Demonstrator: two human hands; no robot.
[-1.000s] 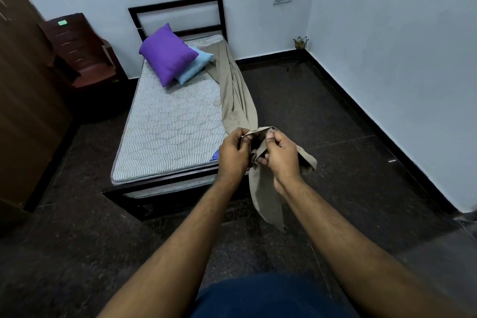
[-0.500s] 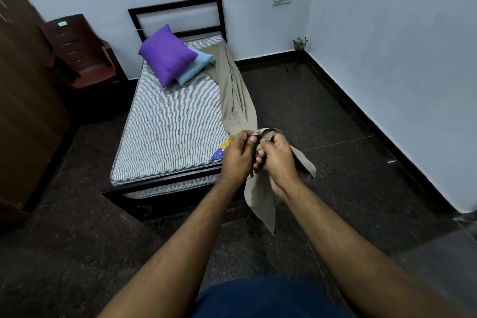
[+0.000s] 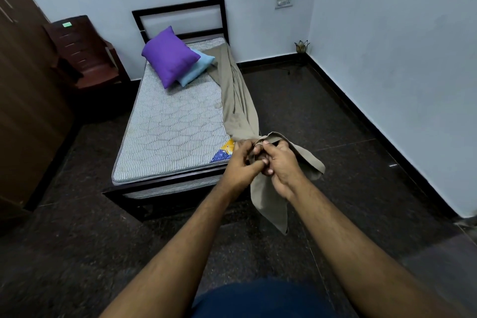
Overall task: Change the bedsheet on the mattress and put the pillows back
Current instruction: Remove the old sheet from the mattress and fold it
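At the mattress (image 3: 173,131) foot corner | our left hand (image 3: 241,166) and right hand (image 3: 280,165) pinch the bedsheet (image 3: 238,103) | risk: pulling it drags the pillows (image 3: 170,55) off.

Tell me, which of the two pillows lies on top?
The purple pillow. It lies across the light blue pillow, which peeks out from beneath it toward the beige sheet.

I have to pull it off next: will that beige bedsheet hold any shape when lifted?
Probably not: the beige bedsheet hangs in soft folds below the left hand and right hand. It looks thin, likely light, and may drag on the pillows.
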